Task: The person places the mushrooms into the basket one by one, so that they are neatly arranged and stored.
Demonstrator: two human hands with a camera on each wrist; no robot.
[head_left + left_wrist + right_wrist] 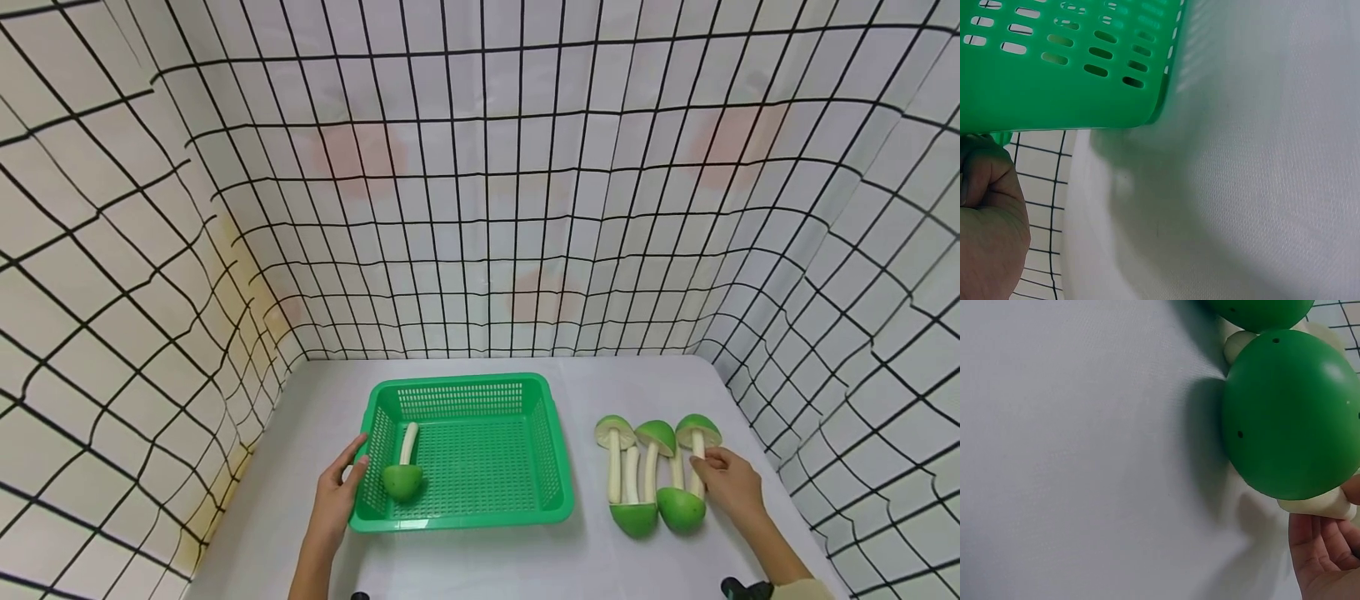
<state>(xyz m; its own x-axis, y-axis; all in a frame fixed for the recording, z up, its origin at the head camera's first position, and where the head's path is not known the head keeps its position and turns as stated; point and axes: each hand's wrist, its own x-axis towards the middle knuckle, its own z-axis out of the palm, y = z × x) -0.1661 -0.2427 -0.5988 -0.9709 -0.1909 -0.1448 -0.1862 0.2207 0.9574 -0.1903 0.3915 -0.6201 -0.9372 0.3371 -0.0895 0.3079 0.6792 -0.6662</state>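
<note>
A person works with both hands on a white-covered desk. Left of centre lies a shallow green plastic basket with slotted walls. The left hand holds it by the left edge, thumb and forefinger narrow on the rim; how the remaining fingers lie cannot be told for certain.

Inside the basket, close to its front left corner, lies a basket mushroom with a green cap and pale stem, its cap toward the front edge and its stem pointing to the back edge. The rest of the basket floor is bare.

Near the desk's right edge, five more green-capped mushrooms lie packed side by side, caps alternating front and back. The right hand pinches the pale stem of the rightmost mushroom, thumb and fingers close together on it. That mushroom's cap faces the desk's back edge, and its stem end sits beside the cap of the front right mushroom. Whether it is lifted at all cannot be told. Next to these lie the front left mushroom, the back middle mushroom and the back left mushroom.

The work looks barely begun: one mushroom is in the basket, while five, including the pinched one, lie outside it.
</note>
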